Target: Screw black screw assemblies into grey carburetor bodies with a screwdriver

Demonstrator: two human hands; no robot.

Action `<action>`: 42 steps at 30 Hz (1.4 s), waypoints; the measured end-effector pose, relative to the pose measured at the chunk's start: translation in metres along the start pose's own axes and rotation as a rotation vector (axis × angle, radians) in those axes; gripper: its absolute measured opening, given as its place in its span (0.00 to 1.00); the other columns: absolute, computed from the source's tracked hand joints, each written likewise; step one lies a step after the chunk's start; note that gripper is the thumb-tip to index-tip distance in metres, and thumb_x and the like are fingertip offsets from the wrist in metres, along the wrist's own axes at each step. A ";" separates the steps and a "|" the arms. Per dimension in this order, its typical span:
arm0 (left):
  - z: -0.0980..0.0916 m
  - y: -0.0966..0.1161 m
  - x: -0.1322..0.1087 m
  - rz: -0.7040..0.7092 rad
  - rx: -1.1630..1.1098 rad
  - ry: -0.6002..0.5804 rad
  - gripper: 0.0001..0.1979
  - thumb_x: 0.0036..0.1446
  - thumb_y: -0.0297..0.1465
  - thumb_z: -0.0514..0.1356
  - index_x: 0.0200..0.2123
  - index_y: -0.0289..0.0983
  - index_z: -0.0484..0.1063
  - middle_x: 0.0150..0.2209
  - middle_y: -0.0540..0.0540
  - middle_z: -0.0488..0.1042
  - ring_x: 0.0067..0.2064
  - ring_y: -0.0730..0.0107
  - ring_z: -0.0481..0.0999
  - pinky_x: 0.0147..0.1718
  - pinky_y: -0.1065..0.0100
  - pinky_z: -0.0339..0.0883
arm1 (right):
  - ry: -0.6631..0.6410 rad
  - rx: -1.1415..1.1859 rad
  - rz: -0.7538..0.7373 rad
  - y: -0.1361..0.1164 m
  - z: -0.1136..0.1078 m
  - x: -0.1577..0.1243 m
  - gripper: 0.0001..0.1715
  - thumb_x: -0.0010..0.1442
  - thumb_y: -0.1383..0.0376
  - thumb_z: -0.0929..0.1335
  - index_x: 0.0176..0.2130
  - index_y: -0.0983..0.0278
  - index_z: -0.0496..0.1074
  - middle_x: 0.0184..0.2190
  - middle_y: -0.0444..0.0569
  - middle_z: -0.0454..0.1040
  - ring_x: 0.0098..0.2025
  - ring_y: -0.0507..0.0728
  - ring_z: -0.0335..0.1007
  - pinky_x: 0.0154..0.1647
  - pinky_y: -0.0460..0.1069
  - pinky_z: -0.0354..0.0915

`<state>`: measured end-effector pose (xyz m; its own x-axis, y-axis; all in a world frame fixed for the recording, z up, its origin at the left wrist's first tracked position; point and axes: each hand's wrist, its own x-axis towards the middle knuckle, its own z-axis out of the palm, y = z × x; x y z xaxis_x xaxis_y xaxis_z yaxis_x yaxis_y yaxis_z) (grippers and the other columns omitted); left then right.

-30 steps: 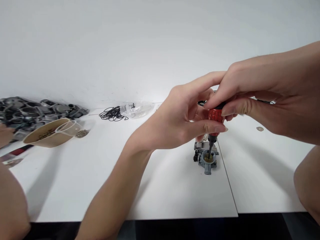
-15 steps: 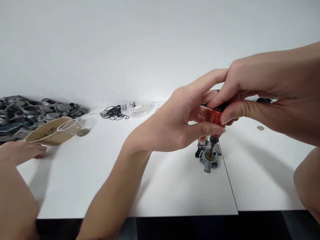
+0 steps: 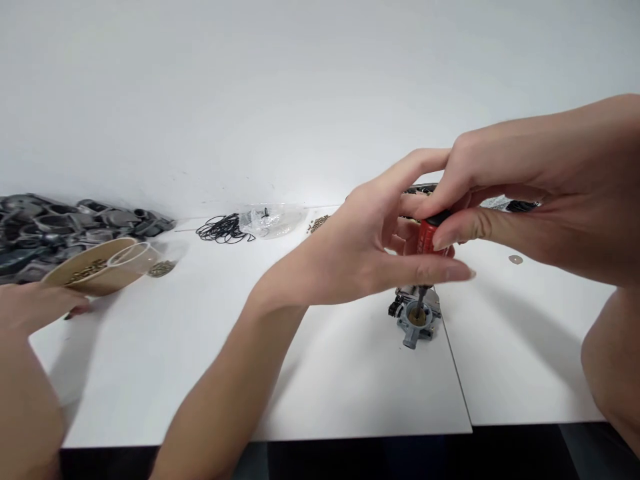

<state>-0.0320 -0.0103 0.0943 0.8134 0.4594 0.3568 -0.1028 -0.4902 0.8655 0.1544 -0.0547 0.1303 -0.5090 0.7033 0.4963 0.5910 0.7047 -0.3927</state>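
A screwdriver with a red and black handle [image 3: 427, 237] stands nearly upright, its tip inside the round opening of a small grey carburetor [image 3: 411, 337]. A brass-coloured disc shows inside that opening. My right hand [image 3: 505, 193] pinches the black top of the handle between thumb and fingers. Around the lower handle is my left hand [image 3: 365, 247], its fingers curled behind the handle and its thumb stretched across the front. The carburetor lies on the white table [image 3: 350, 373] beside a seam, and neither hand touches it.
At the left, another person's hand [image 3: 40, 307] is by a tan bowl of small brass parts [image 3: 95, 287] and a clear cup [image 3: 133, 257]. Behind lie dark grey parts [image 3: 65, 220], black cords [image 3: 225, 229], a plastic bag [image 3: 275, 220] and brass pieces [image 3: 317, 224]. A small flat plate [image 3: 515, 259] lies right.
My left thumb has straightened and slid rightward across the handle. The screwdriver stays in the carburetor's opening. The view has shifted slightly, and more brass pieces show behind my left hand.
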 end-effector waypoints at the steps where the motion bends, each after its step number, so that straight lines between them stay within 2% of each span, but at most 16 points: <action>1: 0.001 0.000 0.001 -0.019 -0.012 0.037 0.19 0.54 0.27 0.64 0.47 0.41 0.63 0.32 0.54 0.70 0.31 0.73 0.77 0.27 0.72 0.72 | 0.009 -0.043 -0.022 0.001 -0.001 0.001 0.07 0.59 0.57 0.70 0.29 0.51 0.75 0.26 0.40 0.73 0.33 0.53 0.73 0.26 0.49 0.71; 3: 0.002 -0.001 0.002 -0.056 -0.028 0.091 0.23 0.53 0.27 0.66 0.50 0.41 0.62 0.30 0.54 0.72 0.30 0.72 0.77 0.22 0.75 0.69 | 0.092 -0.105 -0.034 0.005 -0.006 0.002 0.04 0.59 0.58 0.70 0.32 0.52 0.76 0.30 0.39 0.73 0.34 0.51 0.72 0.31 0.47 0.70; 5: 0.002 -0.003 0.004 -0.098 -0.043 0.121 0.25 0.52 0.26 0.67 0.51 0.40 0.61 0.29 0.52 0.73 0.29 0.70 0.78 0.19 0.75 0.67 | 0.248 -0.101 -0.024 0.016 -0.012 0.000 0.04 0.62 0.62 0.69 0.35 0.56 0.75 0.31 0.40 0.73 0.34 0.49 0.69 0.34 0.46 0.68; 7: 0.002 -0.004 0.004 -0.106 -0.054 0.129 0.19 0.51 0.26 0.67 0.45 0.38 0.65 0.28 0.50 0.74 0.28 0.70 0.77 0.18 0.74 0.67 | 0.326 -0.016 0.018 0.031 -0.011 -0.006 0.06 0.65 0.66 0.66 0.35 0.62 0.73 0.30 0.41 0.71 0.31 0.47 0.67 0.33 0.46 0.65; 8: 0.001 -0.005 0.005 -0.098 -0.054 0.121 0.15 0.51 0.26 0.67 0.41 0.37 0.66 0.29 0.49 0.74 0.27 0.71 0.77 0.18 0.73 0.67 | 0.298 0.046 0.040 0.039 -0.007 -0.012 0.07 0.65 0.66 0.67 0.34 0.63 0.73 0.28 0.42 0.70 0.30 0.47 0.66 0.31 0.46 0.64; 10: 0.001 -0.005 0.004 -0.073 -0.045 0.095 0.11 0.51 0.27 0.67 0.34 0.36 0.67 0.28 0.48 0.74 0.26 0.73 0.75 0.20 0.71 0.68 | -0.019 0.146 0.161 0.054 0.013 -0.028 0.10 0.61 0.58 0.70 0.39 0.62 0.72 0.32 0.44 0.71 0.33 0.51 0.67 0.32 0.47 0.65; 12: 0.001 -0.005 0.004 -0.064 -0.028 0.076 0.10 0.51 0.27 0.67 0.32 0.36 0.66 0.28 0.49 0.74 0.26 0.73 0.74 0.21 0.70 0.68 | -0.185 0.178 0.213 0.064 0.047 -0.049 0.24 0.51 0.50 0.75 0.42 0.60 0.71 0.35 0.46 0.72 0.34 0.54 0.68 0.30 0.49 0.67; 14: 0.001 -0.004 0.003 -0.042 -0.007 0.063 0.11 0.50 0.27 0.67 0.31 0.37 0.66 0.27 0.50 0.73 0.26 0.74 0.74 0.21 0.70 0.69 | -0.298 0.201 0.238 0.070 0.085 -0.068 0.31 0.47 0.48 0.76 0.45 0.60 0.69 0.37 0.48 0.72 0.34 0.56 0.69 0.31 0.51 0.69; 15: 0.001 -0.004 0.003 -0.029 0.003 0.064 0.12 0.49 0.26 0.68 0.31 0.37 0.65 0.27 0.50 0.72 0.26 0.74 0.74 0.22 0.70 0.69 | -0.267 0.189 0.220 0.070 0.102 -0.076 0.33 0.46 0.47 0.76 0.45 0.60 0.68 0.39 0.50 0.71 0.36 0.58 0.69 0.33 0.53 0.70; 17: 0.001 -0.005 0.002 0.007 0.015 0.059 0.13 0.48 0.26 0.69 0.29 0.37 0.65 0.27 0.50 0.71 0.28 0.73 0.74 0.24 0.69 0.70 | -0.176 0.161 0.157 0.069 0.126 -0.086 0.29 0.48 0.48 0.75 0.43 0.60 0.67 0.40 0.51 0.71 0.38 0.60 0.70 0.36 0.56 0.70; 19: 0.000 -0.007 0.002 0.033 0.019 0.044 0.14 0.48 0.27 0.69 0.30 0.38 0.65 0.28 0.51 0.70 0.28 0.72 0.75 0.24 0.68 0.71 | -0.072 0.154 0.098 0.068 0.137 -0.091 0.25 0.51 0.49 0.73 0.41 0.60 0.66 0.38 0.51 0.71 0.38 0.61 0.69 0.36 0.56 0.69; 22: -0.001 -0.010 0.001 0.048 0.025 0.018 0.12 0.49 0.29 0.68 0.32 0.39 0.67 0.29 0.50 0.71 0.28 0.71 0.75 0.25 0.67 0.72 | 0.011 0.178 0.045 0.069 0.137 -0.091 0.22 0.53 0.50 0.73 0.39 0.60 0.65 0.35 0.49 0.71 0.37 0.60 0.69 0.35 0.55 0.69; 25: -0.004 -0.011 0.000 0.052 0.036 0.026 0.10 0.50 0.29 0.68 0.34 0.39 0.69 0.30 0.48 0.72 0.30 0.69 0.76 0.26 0.68 0.73 | 0.010 0.193 0.026 0.072 0.135 -0.090 0.21 0.53 0.53 0.73 0.39 0.60 0.65 0.36 0.49 0.71 0.38 0.59 0.69 0.37 0.55 0.69; 31: -0.011 -0.005 -0.003 -0.035 0.121 0.045 0.07 0.53 0.28 0.65 0.37 0.36 0.72 0.33 0.46 0.75 0.26 0.73 0.76 0.20 0.73 0.67 | 0.056 0.242 -0.059 0.080 0.141 -0.091 0.20 0.53 0.55 0.74 0.38 0.61 0.64 0.35 0.47 0.69 0.38 0.56 0.67 0.38 0.52 0.68; 37: -0.010 0.002 -0.005 0.005 0.181 -0.082 0.09 0.56 0.27 0.62 0.42 0.37 0.75 0.34 0.46 0.77 0.29 0.71 0.76 0.25 0.71 0.70 | 0.010 0.270 -0.051 0.079 0.137 -0.091 0.19 0.55 0.56 0.73 0.41 0.61 0.65 0.37 0.48 0.70 0.40 0.56 0.68 0.40 0.51 0.68; 42: -0.001 0.006 -0.005 0.029 0.159 -0.042 0.12 0.58 0.23 0.57 0.45 0.37 0.74 0.39 0.43 0.76 0.36 0.69 0.76 0.31 0.70 0.72 | 0.011 0.254 -0.025 0.079 0.138 -0.093 0.20 0.53 0.54 0.74 0.40 0.61 0.67 0.39 0.50 0.71 0.43 0.58 0.69 0.43 0.53 0.69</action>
<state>-0.0377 -0.0147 0.0983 0.8349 0.4135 0.3634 -0.0379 -0.6154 0.7873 0.1624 -0.0511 -0.0533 -0.5137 0.6855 0.5159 0.4012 0.7234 -0.5619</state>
